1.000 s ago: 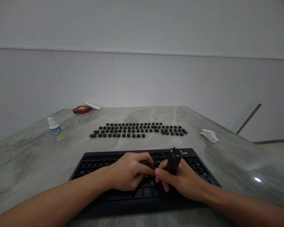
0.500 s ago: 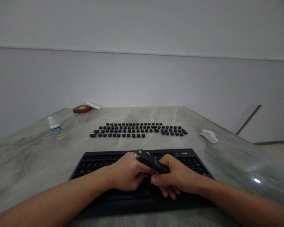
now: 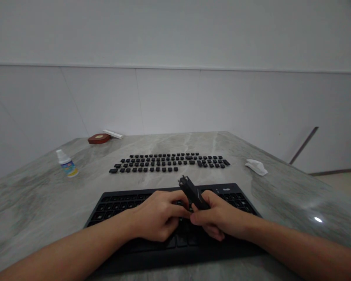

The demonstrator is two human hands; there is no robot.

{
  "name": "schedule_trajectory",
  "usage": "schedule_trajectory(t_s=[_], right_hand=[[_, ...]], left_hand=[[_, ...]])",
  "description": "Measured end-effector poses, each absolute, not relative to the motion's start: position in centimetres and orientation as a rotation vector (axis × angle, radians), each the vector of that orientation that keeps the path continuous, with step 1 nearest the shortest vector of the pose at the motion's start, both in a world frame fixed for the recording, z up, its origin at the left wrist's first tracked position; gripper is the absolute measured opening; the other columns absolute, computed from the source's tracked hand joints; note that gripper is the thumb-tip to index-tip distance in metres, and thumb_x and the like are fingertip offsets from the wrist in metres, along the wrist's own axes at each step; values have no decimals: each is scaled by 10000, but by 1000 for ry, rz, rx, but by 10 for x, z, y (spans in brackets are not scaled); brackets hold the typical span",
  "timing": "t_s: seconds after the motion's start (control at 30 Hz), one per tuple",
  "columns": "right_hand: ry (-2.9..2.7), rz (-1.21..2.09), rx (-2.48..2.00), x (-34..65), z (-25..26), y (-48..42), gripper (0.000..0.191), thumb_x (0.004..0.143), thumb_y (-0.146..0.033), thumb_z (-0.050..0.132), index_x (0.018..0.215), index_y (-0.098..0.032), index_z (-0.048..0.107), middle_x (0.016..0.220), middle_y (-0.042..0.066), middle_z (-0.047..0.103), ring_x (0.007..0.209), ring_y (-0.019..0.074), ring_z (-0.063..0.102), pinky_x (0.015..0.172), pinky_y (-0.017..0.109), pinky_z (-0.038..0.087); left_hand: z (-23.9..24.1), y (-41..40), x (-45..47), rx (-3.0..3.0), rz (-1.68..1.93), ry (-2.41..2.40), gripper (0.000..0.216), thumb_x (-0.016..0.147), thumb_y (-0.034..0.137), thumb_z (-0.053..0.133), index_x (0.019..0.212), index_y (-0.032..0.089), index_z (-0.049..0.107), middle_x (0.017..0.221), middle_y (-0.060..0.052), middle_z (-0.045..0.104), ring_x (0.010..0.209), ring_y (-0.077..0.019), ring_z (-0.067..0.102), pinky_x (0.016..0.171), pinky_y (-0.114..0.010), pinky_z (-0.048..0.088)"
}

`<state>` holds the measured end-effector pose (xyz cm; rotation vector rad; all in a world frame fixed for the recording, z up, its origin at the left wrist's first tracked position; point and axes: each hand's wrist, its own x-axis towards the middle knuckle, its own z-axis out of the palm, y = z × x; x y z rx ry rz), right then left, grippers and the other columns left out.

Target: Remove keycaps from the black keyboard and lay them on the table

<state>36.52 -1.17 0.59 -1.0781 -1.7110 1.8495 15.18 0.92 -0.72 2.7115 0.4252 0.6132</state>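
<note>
A black keyboard lies in front of me, with many of its key places bare of caps. My right hand is closed around a black keycap puller, which tilts up and to the left, small metal prongs at its upper end. Over the middle of the keyboard my left hand is closed, its thumb and index finger brought together by the puller's lower end and the right fingertips. Whatever sits between those left fingers is too hidden to make out.
Rows of loose black keycaps lie beyond the keyboard on the grey marbled table. A small spray bottle stands at left, a red-brown case and white strip behind. A crumpled white tissue lies at right.
The puller has swung more upright in my right hand, its pronged end moving right and up. My left thumb and index finger have shifted toward the right fingertips. The view has shifted slightly.
</note>
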Motion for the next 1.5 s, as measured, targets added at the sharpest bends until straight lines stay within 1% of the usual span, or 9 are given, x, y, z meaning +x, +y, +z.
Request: schedule_trajectory(t_s=[0.13, 0.3, 0.5, 0.67, 0.83, 0.97, 1.1, 1.4, 1.5], right_hand=[[-1578, 1773, -1141, 359, 5, -16, 264, 620, -264, 617, 519, -221, 376, 344, -118, 303, 292, 34, 247, 303, 172, 199], [-1557, 1695, -1175, 356, 1, -18, 206, 606, -254, 599, 537, -206, 411, 390, -110, 291, 350, 29, 219, 339, 180, 154], [-1560, 1603, -1154, 353, -1, -19, 212, 580, -258, 600, 482, -197, 423, 385, -93, 314, 351, 34, 233, 347, 191, 149], [-1393, 1620, -1001, 355, 1, -18, 319, 573, -281, 589, 387, -216, 339, 331, -90, 272, 302, 27, 179, 339, 214, 110], [-1422, 1629, -1020, 359, 2, -18, 303, 572, -271, 605, 397, -217, 363, 339, -85, 299, 306, 28, 193, 342, 219, 106], [-1389, 1642, -947, 361, 0, -17, 317, 574, -267, 603, 401, -222, 341, 342, -92, 279, 311, 25, 182, 347, 220, 112], [-1377, 1627, -918, 365, -4, -15, 293, 570, -258, 604, 406, -217, 365, 343, -90, 285, 314, 27, 187, 342, 217, 109], [-1290, 1625, -854, 366, -6, -15, 358, 591, -274, 649, 417, -217, 342, 357, -95, 269, 330, 27, 189, 357, 218, 108], [-1227, 1618, -884, 364, -2, -15, 384, 591, -292, 665, 428, -223, 324, 367, -101, 257, 334, 29, 192, 359, 216, 110]], left_hand=[[-6, 8, 153, 2714, 632, 407, 312, 792, 35, 546, 1026, 154, 713, 1137, -95, 654, 964, -205, 673, 866, -304, 567], [-11, 12, 153, 2656, 687, 413, 137, 934, 196, 621, 1004, 175, 737, 1086, -71, 693, 956, -180, 684, 861, -278, 562], [-12, 12, 154, 2630, 746, 388, 129, 935, 209, 633, 958, 163, 752, 1038, -69, 713, 930, -174, 695, 841, -257, 564], [-11, 11, 155, 2672, 682, 432, 195, 969, 194, 567, 1059, 158, 736, 1005, -78, 702, 859, -163, 685, 781, -250, 561], [-7, 10, 156, 2671, 661, 439, 191, 969, 170, 549, 1030, 149, 729, 991, -77, 690, 840, -156, 668, 765, -241, 545], [-3, 9, 155, 2627, 635, 496, 218, 955, 181, 574, 1146, 160, 676, 1018, -78, 684, 877, -168, 656, 784, -254, 526], [0, 8, 153, 2580, 596, 571, 346, 908, 176, 632, 1251, 194, 595, 983, -46, 680, 753, -135, 602, 711, -245, 484], [-1, 14, 156, 2143, 717, 889, 314, 836, 180, 678, 1140, 201, 597, 932, 0, 707, 615, -102, 479, 580, -223, 411], [9, 33, 159, 2275, 800, 1019, 246, 837, 173, 685, 1076, 205, 633, 931, -2, 714, 699, -134, 539, 656, -257, 446]])
